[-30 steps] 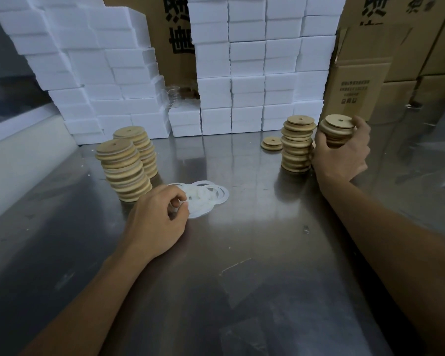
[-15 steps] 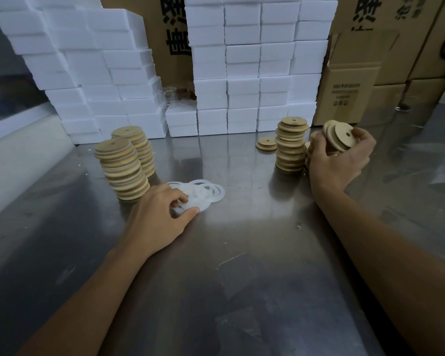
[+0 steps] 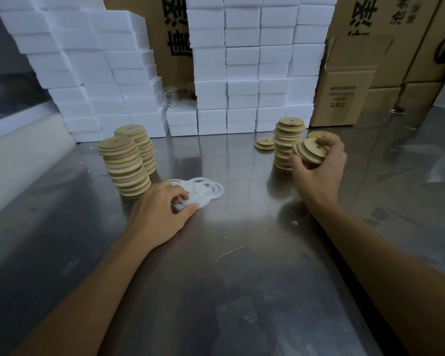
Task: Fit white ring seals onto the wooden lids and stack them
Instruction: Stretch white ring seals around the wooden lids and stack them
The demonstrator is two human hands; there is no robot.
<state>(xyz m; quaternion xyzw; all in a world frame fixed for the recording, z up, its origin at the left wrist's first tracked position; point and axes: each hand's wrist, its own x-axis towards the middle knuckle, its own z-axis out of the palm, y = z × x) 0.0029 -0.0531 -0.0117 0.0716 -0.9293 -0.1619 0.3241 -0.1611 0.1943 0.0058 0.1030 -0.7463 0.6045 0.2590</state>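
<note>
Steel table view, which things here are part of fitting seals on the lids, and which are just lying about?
Part of the job:
- loose white ring seals, under the left hand's grip
- round wooden lids held in the right hand
- two left stacks of wooden lids
- right stack of wooden lids

Lying about:
- white foam blocks
- brown cardboard boxes

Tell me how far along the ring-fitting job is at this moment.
Done: two tall stacks of lids on the left show white edges, apparently sealed. In hand: the right hand grips a few bare lids; the left hand pinches a seal from the ring pile. Left: the right-side stack and the small pair.
</note>
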